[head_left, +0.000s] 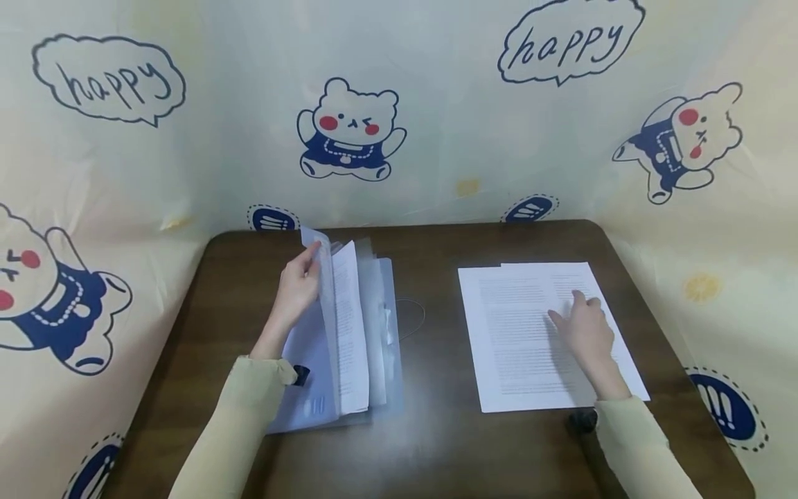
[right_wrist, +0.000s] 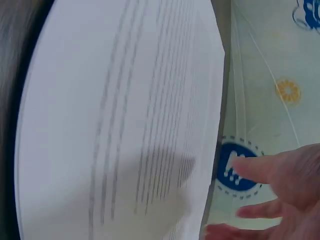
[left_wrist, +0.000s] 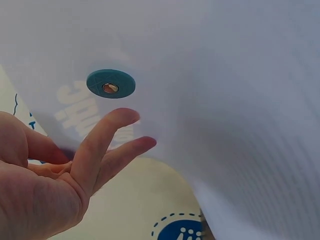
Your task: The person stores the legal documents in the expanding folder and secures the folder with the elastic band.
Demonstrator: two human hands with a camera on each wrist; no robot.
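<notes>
On the left side of the table, a pale blue translucent document folder stands partly open, with printed sheets and clear sleeves inside. My left hand pinches the raised cover near its top edge. In the left wrist view, a teal round button shows on the cover, above two fingers that do not grip it. To the right lies a loose stack of printed paper, its sheets slightly offset. Over the right part of that stack is my right hand, fingers spread and holding nothing; whether it touches the paper I cannot tell.
A thin string loop extends from the folder's right side onto the dark brown table. Cloth printed with bears and "happy" bubbles hangs along the table's back and sides.
</notes>
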